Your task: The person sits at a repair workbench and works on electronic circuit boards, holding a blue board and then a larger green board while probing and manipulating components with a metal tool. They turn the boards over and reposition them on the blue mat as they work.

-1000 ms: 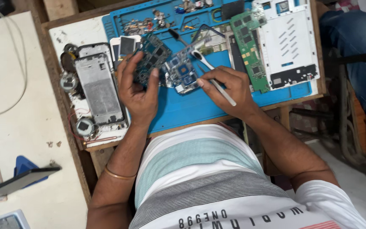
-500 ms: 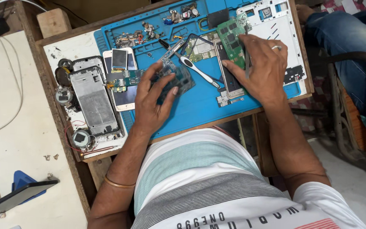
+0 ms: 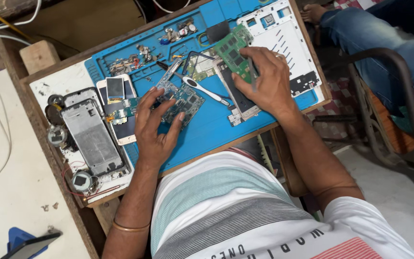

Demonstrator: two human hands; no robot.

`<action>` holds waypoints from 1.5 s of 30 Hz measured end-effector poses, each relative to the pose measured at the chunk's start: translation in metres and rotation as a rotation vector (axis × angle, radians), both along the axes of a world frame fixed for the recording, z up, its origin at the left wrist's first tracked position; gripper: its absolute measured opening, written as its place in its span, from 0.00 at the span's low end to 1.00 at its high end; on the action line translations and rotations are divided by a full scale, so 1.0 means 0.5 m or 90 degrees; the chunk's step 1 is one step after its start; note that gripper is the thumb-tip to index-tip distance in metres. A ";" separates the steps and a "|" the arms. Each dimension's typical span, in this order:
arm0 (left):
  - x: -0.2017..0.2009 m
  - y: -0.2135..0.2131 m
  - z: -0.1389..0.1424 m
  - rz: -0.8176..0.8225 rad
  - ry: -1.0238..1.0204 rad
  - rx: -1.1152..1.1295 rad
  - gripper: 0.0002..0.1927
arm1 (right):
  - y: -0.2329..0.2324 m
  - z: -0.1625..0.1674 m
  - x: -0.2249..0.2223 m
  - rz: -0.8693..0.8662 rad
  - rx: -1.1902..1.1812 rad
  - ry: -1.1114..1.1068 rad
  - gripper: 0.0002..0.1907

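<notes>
Green circuit board [image 3: 235, 53] under right hand [image 3: 264, 84]; left hand [image 3: 155, 129] touches dark board [image 3: 183, 101].

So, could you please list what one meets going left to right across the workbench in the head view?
Grey metal phone frame → left hand on a dark circuit board → white-handled tool → right hand on a green circuit board → white phone housing.

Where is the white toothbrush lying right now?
In the head view the white toothbrush lies on the blue mat, near its middle, between the circuit board under the left hand and the phone under the right hand.
</notes>
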State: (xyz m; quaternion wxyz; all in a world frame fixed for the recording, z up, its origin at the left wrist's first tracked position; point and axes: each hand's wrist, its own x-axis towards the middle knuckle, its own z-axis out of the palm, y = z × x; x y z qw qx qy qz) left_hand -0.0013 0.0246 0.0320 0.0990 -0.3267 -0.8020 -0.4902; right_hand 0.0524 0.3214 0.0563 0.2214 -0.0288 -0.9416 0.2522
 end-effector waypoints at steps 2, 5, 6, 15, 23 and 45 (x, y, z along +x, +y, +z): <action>0.001 0.001 0.002 -0.004 0.007 0.001 0.15 | -0.007 0.011 0.007 -0.004 0.024 0.051 0.24; 0.003 0.002 0.003 -0.006 0.007 0.005 0.15 | -0.014 0.036 0.023 0.040 -0.117 0.082 0.24; 0.004 0.000 0.003 -0.005 0.006 0.007 0.16 | -0.021 0.042 0.026 0.065 -0.195 0.085 0.24; -0.011 -0.018 -0.015 -0.303 -0.348 0.336 0.55 | -0.105 0.043 0.031 0.328 -0.090 0.151 0.24; -0.011 -0.027 -0.002 -0.343 -0.461 0.314 0.59 | -0.130 0.040 0.008 0.455 0.010 0.144 0.21; -0.034 -0.031 -0.023 -0.198 -0.410 0.471 0.52 | -0.117 0.005 0.009 0.289 -0.118 0.233 0.11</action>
